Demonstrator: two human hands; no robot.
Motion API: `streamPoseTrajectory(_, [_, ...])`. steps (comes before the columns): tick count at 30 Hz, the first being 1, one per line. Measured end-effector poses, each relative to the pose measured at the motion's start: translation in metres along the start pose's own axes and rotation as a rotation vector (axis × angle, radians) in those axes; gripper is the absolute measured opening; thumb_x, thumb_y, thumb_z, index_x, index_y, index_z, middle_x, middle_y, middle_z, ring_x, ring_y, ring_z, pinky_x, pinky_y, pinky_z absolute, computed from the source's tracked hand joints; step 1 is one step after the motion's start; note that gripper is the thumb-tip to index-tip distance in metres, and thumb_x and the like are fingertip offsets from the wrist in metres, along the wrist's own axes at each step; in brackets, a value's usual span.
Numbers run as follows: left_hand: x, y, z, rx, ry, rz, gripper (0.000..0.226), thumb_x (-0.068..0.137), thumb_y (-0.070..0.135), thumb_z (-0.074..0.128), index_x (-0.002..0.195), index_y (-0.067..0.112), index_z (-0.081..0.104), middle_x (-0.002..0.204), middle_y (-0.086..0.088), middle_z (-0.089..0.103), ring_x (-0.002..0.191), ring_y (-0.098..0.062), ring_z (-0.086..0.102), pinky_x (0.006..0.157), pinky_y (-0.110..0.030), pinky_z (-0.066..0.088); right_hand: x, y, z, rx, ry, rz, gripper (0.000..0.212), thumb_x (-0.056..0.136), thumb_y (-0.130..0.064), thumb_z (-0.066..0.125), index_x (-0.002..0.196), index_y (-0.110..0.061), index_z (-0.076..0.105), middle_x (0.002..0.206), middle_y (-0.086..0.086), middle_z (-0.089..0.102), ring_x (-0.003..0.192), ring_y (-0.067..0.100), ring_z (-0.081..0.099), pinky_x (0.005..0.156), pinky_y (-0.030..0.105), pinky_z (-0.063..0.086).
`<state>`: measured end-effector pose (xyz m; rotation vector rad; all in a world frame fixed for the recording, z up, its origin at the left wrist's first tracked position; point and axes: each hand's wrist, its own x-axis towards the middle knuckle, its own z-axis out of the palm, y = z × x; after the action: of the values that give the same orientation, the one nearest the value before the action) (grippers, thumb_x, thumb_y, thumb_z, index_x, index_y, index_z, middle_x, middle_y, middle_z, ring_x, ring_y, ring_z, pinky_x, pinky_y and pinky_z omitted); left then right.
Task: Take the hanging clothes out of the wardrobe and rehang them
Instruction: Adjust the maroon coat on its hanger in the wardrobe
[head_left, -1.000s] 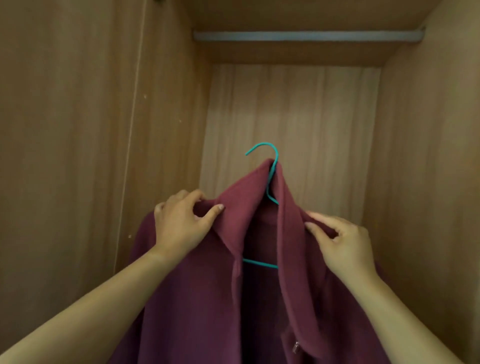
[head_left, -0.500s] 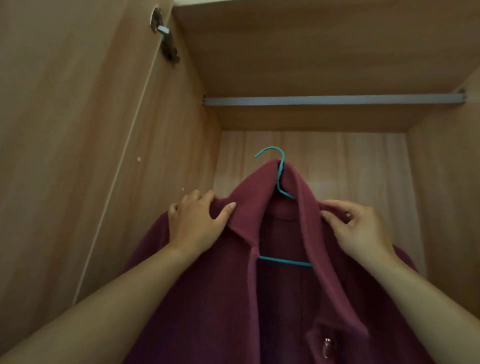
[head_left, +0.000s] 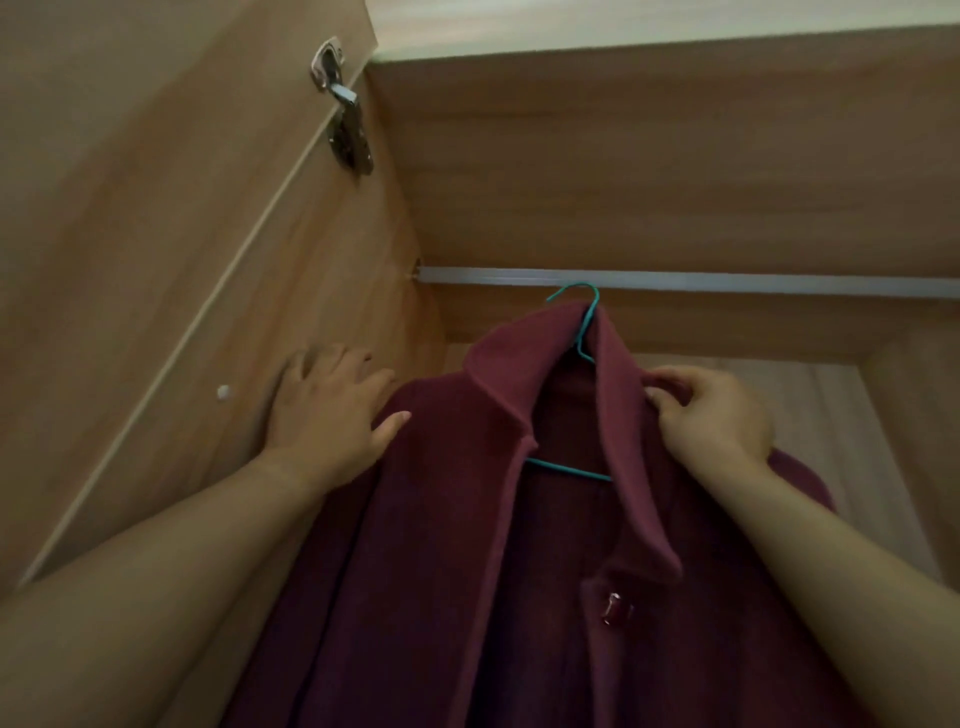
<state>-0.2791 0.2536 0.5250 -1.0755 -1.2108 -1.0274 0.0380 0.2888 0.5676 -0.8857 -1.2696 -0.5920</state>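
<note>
A maroon collared jacket (head_left: 467, 545) hangs on a teal wire hanger (head_left: 584, 322) inside the wooden wardrobe. The hanger's hook sits just below the metal rail (head_left: 753, 283); I cannot tell if it touches it. My right hand (head_left: 711, 415) pinches the jacket's right shoulder beside the collar. My left hand (head_left: 327, 410) lies by the left shoulder with fingers spread, thumb touching the fabric, fingers behind the cloth edge against the side wall.
The wardrobe's left side wall (head_left: 311, 312) is close to my left hand. A metal door hinge (head_left: 345, 124) sits up at the left. The top panel (head_left: 649, 156) is right above the rail.
The jacket and hanger rose toward the rail. My left hand let go of the left shoulder and spread its fingers. My right hand kept its pinch.
</note>
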Motion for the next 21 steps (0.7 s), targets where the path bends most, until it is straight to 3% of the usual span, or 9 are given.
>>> streamPoseTrajectory(3, [0.01,-0.008,0.012,0.107,0.024,0.047,0.056,0.081,0.054,0.035,0.105,0.015,0.069,0.115,-0.013,0.063,0.106,-0.033,0.056,0.089,-0.048,0.039,0.03,-0.004,0.024,0.007,0.015,-0.004,0.023,0.086,-0.036,0.059,0.108,-0.036,0.067,0.104,-0.002,0.071,0.098,0.027,0.063,0.076,0.032,0.049])
streamPoseTrajectory(7, [0.012,-0.007,0.019,0.137,0.134,0.053,0.051,0.086,0.05,0.039,0.112,0.017,0.067,0.119,-0.013,0.062,0.11,-0.032,0.057,0.089,-0.047,0.037,0.067,-0.015,0.05,0.001,-0.013,0.005,0.024,0.088,-0.033,0.057,0.11,-0.035,0.066,0.109,0.0,0.069,0.101,0.028,0.061,0.078,0.032,0.047])
streamPoseTrajectory(12, [0.015,-0.01,0.026,0.185,0.115,0.024,0.054,0.088,0.053,0.037,0.119,0.017,0.064,0.125,-0.014,0.06,0.117,-0.033,0.053,0.092,-0.047,0.035,0.089,-0.024,0.068,-0.043,-0.003,0.01,0.023,0.09,-0.028,0.056,0.111,-0.032,0.066,0.108,0.006,0.068,0.1,0.031,0.061,0.071,0.03,0.041])
streamPoseTrajectory(21, [0.013,-0.011,0.027,0.204,0.105,0.033,0.055,0.088,0.051,0.037,0.116,0.014,0.066,0.121,-0.018,0.061,0.113,-0.036,0.055,0.093,-0.049,0.036,0.104,-0.046,0.086,-0.06,-0.013,0.002,0.021,0.09,-0.023,0.055,0.105,-0.032,0.068,0.107,0.007,0.067,0.1,0.031,0.062,0.068,0.028,0.037])
